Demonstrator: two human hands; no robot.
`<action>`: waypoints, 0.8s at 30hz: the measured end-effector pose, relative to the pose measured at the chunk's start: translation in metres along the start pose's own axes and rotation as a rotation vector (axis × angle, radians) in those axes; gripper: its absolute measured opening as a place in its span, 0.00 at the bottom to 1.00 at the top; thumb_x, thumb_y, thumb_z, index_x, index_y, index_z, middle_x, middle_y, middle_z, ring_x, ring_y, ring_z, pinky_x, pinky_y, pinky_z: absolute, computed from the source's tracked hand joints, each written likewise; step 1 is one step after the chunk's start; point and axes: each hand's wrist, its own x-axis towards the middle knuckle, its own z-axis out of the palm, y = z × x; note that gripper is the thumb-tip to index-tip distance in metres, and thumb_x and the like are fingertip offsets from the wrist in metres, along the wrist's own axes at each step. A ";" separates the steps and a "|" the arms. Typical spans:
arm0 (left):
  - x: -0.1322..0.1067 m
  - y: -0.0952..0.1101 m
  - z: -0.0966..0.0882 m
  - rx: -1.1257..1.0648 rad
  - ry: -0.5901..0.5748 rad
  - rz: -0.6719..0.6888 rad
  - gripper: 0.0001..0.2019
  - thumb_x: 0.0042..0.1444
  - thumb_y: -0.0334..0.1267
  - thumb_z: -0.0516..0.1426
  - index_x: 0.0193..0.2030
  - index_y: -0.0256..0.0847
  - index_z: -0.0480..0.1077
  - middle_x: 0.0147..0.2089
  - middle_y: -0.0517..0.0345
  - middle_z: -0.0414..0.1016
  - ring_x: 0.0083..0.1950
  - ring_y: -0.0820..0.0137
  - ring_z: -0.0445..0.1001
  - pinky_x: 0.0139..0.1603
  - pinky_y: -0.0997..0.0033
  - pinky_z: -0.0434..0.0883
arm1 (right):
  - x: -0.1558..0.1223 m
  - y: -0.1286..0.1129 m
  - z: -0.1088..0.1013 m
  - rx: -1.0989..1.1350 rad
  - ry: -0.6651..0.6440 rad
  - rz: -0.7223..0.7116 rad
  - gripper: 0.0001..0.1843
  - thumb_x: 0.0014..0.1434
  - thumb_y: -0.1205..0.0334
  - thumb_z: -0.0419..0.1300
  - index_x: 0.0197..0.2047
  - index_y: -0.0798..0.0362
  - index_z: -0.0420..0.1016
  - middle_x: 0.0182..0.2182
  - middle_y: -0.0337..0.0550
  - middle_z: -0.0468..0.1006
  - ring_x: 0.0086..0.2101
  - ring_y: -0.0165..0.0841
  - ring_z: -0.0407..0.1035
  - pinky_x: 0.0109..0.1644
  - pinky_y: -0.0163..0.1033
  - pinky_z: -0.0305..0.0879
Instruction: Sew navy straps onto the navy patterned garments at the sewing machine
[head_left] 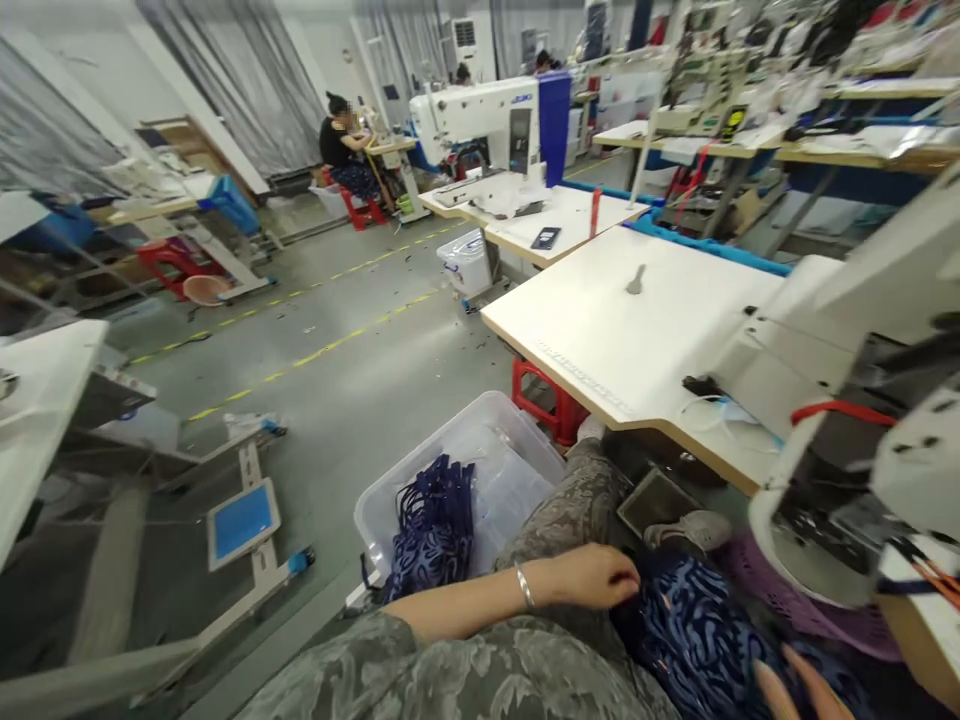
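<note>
Over my lap, at the lower right, lies a bunched dark blue fabric piece (697, 620) with a lighter blue swirl pattern. My left hand (600, 577), with a silver bracelet at the wrist, has its fingers curled in at the fabric's left edge and grips it. Only part of my right hand (802, 685) shows at the bottom edge; its fingers are stretched and apart, resting on the same fabric. More patterned blue pieces with dark straps (435, 530) lie in a clear plastic bin (480, 410) to the left of my leg.
A white sewing table (585, 310) stands ahead, bearing a small grey tool (636, 280). A sewing machine (862, 300) is close on the right, above a purple basket (810, 600). A red stool (544, 400) is under the table. Another person (345, 145) sits at a machine farther back.
</note>
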 end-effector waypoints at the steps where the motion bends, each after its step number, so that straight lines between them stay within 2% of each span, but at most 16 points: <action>1: 0.004 0.010 0.008 -0.004 -0.074 0.039 0.09 0.62 0.40 0.56 0.44 0.40 0.73 0.44 0.57 0.76 0.43 0.68 0.75 0.48 0.66 0.71 | 0.000 0.009 0.009 -0.007 0.042 0.003 0.18 0.60 0.47 0.60 0.48 0.48 0.74 0.47 0.47 0.76 0.48 0.43 0.71 0.47 0.53 0.71; 2: 0.008 0.017 0.015 -0.003 -0.141 0.068 0.08 0.61 0.39 0.56 0.41 0.40 0.75 0.39 0.59 0.77 0.40 0.70 0.75 0.44 0.71 0.70 | 0.000 0.016 0.017 -0.016 0.097 0.002 0.18 0.56 0.41 0.60 0.39 0.46 0.77 0.42 0.48 0.78 0.45 0.48 0.73 0.47 0.59 0.70; 3: 0.011 0.023 0.021 0.002 -0.200 0.087 0.10 0.62 0.40 0.55 0.37 0.40 0.75 0.34 0.61 0.77 0.35 0.71 0.74 0.39 0.74 0.70 | 0.002 0.023 0.024 -0.015 0.102 -0.070 0.24 0.55 0.35 0.56 0.31 0.46 0.78 0.37 0.51 0.80 0.41 0.52 0.75 0.47 0.63 0.70; 4: 0.013 0.026 0.026 0.010 -0.251 0.101 0.13 0.63 0.43 0.53 0.35 0.40 0.76 0.30 0.61 0.76 0.32 0.71 0.73 0.36 0.76 0.68 | 0.004 0.028 0.029 -0.018 0.072 -0.115 0.29 0.57 0.33 0.49 0.30 0.47 0.79 0.36 0.52 0.80 0.39 0.53 0.76 0.46 0.64 0.70; 6: 0.020 0.027 0.031 0.033 -0.323 0.118 0.21 0.64 0.50 0.49 0.32 0.39 0.76 0.27 0.60 0.74 0.29 0.72 0.71 0.32 0.76 0.66 | 0.009 0.035 0.032 -0.025 0.125 -0.092 0.34 0.61 0.34 0.42 0.34 0.49 0.80 0.37 0.54 0.81 0.41 0.50 0.76 0.50 0.58 0.70; 8: 0.031 0.024 0.032 0.053 -0.365 0.111 0.31 0.64 0.59 0.41 0.33 0.39 0.76 0.27 0.57 0.74 0.28 0.70 0.71 0.31 0.75 0.66 | 0.013 0.035 0.031 -0.038 0.179 -0.037 0.32 0.66 0.43 0.38 0.40 0.52 0.78 0.41 0.54 0.81 0.44 0.44 0.76 0.51 0.51 0.70; 9: 0.038 0.022 0.032 0.057 -0.385 0.107 0.36 0.63 0.62 0.36 0.34 0.38 0.76 0.28 0.55 0.74 0.29 0.69 0.71 0.32 0.74 0.67 | 0.015 0.033 0.031 -0.043 0.190 -0.013 0.28 0.67 0.46 0.40 0.44 0.52 0.77 0.43 0.53 0.80 0.45 0.41 0.75 0.52 0.47 0.69; 11: 0.052 0.020 0.035 0.058 -0.428 0.100 0.43 0.59 0.68 0.31 0.35 0.37 0.76 0.29 0.52 0.74 0.29 0.68 0.70 0.33 0.71 0.67 | 0.018 0.028 0.033 -0.054 0.182 0.021 0.20 0.63 0.49 0.52 0.49 0.52 0.75 0.47 0.52 0.78 0.48 0.41 0.73 0.53 0.44 0.67; 13: 0.064 0.020 0.041 0.053 -0.456 0.094 0.46 0.52 0.75 0.32 0.32 0.38 0.75 0.27 0.53 0.71 0.28 0.67 0.69 0.32 0.70 0.67 | 0.020 0.022 0.038 -0.064 0.145 0.037 0.16 0.54 0.52 0.64 0.44 0.49 0.78 0.45 0.48 0.79 0.48 0.44 0.72 0.54 0.46 0.65; 14: 0.069 0.021 0.044 0.046 -0.462 0.092 0.46 0.49 0.78 0.33 0.29 0.39 0.74 0.25 0.55 0.69 0.28 0.66 0.68 0.32 0.69 0.66 | 0.021 0.018 0.040 -0.066 0.125 0.042 0.12 0.51 0.54 0.67 0.38 0.48 0.79 0.41 0.46 0.80 0.45 0.45 0.72 0.53 0.47 0.65; 16: 0.075 0.022 0.047 0.014 -0.460 0.087 0.44 0.42 0.81 0.37 0.23 0.40 0.71 0.21 0.57 0.65 0.27 0.65 0.67 0.32 0.67 0.66 | 0.023 0.012 0.042 -0.051 0.096 0.048 0.05 0.53 0.58 0.65 0.29 0.49 0.78 0.33 0.43 0.79 0.40 0.42 0.73 0.50 0.46 0.65; 19: 0.079 0.022 0.042 -0.079 -0.408 0.055 0.42 0.40 0.82 0.42 0.23 0.41 0.71 0.21 0.58 0.66 0.30 0.63 0.70 0.35 0.65 0.67 | 0.024 0.006 0.032 0.022 0.088 0.043 0.13 0.63 0.59 0.56 0.29 0.50 0.76 0.32 0.41 0.77 0.37 0.35 0.72 0.44 0.39 0.65; 24: 0.083 0.023 0.011 -0.282 -0.230 -0.034 0.46 0.42 0.81 0.40 0.36 0.38 0.74 0.32 0.52 0.74 0.40 0.58 0.73 0.43 0.62 0.68 | 0.023 -0.004 0.000 0.153 0.119 0.017 0.22 0.68 0.50 0.47 0.29 0.52 0.71 0.31 0.41 0.74 0.35 0.32 0.71 0.41 0.34 0.65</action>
